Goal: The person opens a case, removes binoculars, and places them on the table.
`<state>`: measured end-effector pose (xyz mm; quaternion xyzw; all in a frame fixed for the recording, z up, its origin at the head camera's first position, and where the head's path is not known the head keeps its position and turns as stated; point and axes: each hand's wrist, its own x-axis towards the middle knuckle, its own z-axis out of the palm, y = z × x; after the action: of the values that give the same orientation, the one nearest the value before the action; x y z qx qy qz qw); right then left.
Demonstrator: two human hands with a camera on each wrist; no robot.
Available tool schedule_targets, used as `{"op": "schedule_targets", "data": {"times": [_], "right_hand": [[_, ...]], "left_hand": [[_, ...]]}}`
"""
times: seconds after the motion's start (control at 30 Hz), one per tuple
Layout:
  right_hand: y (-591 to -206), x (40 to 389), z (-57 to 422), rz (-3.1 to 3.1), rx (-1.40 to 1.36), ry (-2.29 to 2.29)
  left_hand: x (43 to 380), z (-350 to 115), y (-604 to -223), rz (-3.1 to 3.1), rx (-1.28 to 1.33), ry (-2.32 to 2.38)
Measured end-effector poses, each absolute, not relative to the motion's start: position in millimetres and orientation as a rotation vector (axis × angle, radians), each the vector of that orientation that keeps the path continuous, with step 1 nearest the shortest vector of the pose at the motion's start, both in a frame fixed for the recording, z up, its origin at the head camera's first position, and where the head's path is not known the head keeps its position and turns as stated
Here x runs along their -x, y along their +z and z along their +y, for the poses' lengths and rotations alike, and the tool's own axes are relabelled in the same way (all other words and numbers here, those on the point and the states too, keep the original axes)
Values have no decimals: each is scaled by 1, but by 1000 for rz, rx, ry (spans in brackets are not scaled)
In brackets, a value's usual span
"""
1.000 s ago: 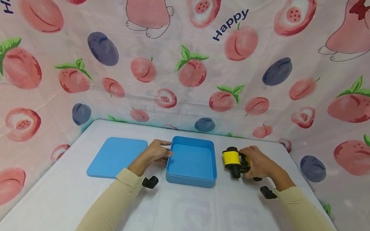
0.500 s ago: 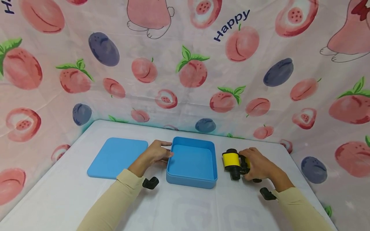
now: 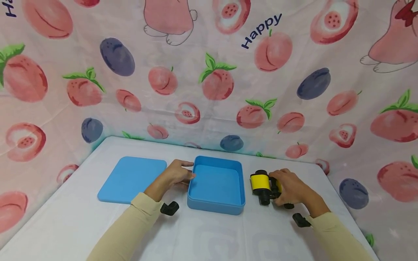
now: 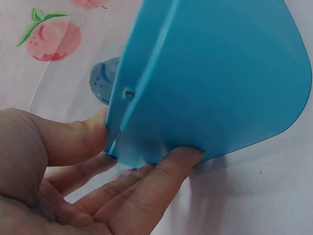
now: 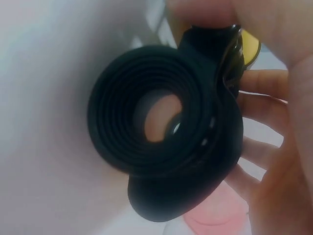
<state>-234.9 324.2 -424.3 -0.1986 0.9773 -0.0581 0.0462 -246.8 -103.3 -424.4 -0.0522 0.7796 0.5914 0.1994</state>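
Observation:
On the table stands a shallow blue box (image 3: 215,185) without a cover, its inside bare. My left hand (image 3: 176,173) holds it by its left side. In the left wrist view the thumb (image 4: 78,139) lies at the rim edge and the fingers (image 4: 156,188) touch the wall. To the right of the box lie black and yellow binoculars (image 3: 261,183), gripped by my right hand (image 3: 290,186) over their right barrel. A round black eyepiece or lens end (image 5: 142,112) fills the right wrist view, with fingers curled around the far side of the body.
A flat blue lid (image 3: 130,179) lies left of the box, partly behind my left forearm. The table has a white cloth (image 3: 209,239). A fruit-print curtain (image 3: 196,83) rises along its back and sides.
Both hands keep their places on the box and the binoculars. The binoculars have shifted very slightly left with my right hand.

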Motion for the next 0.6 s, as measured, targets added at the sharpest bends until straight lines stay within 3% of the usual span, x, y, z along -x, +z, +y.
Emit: {"op": "schedule_targets", "data": {"times": [0.6], "right_hand": [[-422,230,326,2920,536,-312]], "left_hand": [[242,-104,-427,2181,96,1639]]}}
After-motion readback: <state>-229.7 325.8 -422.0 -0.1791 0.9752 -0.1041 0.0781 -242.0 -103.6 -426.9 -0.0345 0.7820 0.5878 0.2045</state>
